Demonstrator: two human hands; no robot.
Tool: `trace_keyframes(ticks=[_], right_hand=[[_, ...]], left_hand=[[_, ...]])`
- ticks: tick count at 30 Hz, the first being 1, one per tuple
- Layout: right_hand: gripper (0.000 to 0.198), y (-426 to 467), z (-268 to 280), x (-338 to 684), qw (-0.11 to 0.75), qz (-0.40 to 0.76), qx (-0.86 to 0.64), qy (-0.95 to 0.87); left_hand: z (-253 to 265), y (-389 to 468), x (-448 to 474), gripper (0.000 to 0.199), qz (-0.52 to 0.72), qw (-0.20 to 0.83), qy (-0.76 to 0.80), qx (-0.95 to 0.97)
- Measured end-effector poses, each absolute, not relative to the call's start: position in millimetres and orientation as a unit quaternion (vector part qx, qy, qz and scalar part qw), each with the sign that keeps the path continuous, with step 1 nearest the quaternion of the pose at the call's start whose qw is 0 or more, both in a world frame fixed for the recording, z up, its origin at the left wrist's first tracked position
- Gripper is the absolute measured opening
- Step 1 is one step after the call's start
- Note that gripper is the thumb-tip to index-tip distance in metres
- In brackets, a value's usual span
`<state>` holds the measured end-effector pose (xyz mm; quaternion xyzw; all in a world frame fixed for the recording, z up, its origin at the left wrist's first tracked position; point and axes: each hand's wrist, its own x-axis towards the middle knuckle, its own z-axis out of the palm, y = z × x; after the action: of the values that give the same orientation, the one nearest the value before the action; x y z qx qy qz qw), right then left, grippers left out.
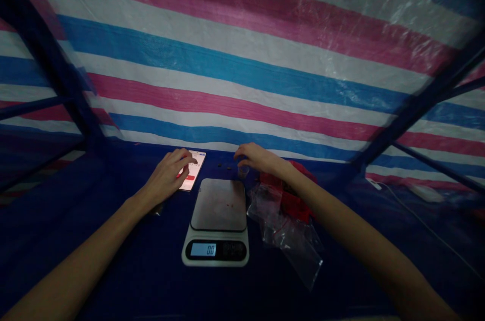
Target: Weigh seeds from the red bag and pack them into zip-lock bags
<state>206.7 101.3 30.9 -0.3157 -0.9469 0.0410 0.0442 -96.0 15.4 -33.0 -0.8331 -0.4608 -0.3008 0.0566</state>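
Your left hand (174, 167), loosely open over the phone (194, 173) left of the scale (219, 205), your right hand (255, 156), fingers parted, by the cup (243, 172) beyond it

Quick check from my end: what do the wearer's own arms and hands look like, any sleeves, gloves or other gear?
Both the left forearm and right forearm show bare, with no sleeve in view. The slim left hand and right hand wear no gloves. I see no watch, markings or attached cables; dim light could hide small rings.
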Motion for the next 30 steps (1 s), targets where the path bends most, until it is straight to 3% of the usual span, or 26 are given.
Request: trace_keyframes(ticks=[5, 15, 22, 30], right_hand=[[0.023, 88.1, 38.4, 209.0, 0.083, 0.069, -0.351, -0.930], [0.032, 47.7, 19.6, 214.5, -0.139, 0.053, -0.341, -0.928], [0.025, 45.7, 17.9, 203.6, -0.170, 0.114, -0.303, -0.931], [0.025, 50.7, 8.7, 200.1, -0.061, -0.020, -0.401, -0.914]], left_hand=[[-29.1, -3.1, -64.2, 0.031, -0.317, -0.022, -0.438, -0.841], [-35.4, -11.5, -47.1, 0.040, -0.268, -0.112, -0.477, -0.830], [-29.4, -13.2, -52.8, 0.042, -0.260, -0.124, -0.499, -0.817], [-29.2, -9.3, -58.7, 0.043, -0.282, -0.130, -0.499, -0.809]])
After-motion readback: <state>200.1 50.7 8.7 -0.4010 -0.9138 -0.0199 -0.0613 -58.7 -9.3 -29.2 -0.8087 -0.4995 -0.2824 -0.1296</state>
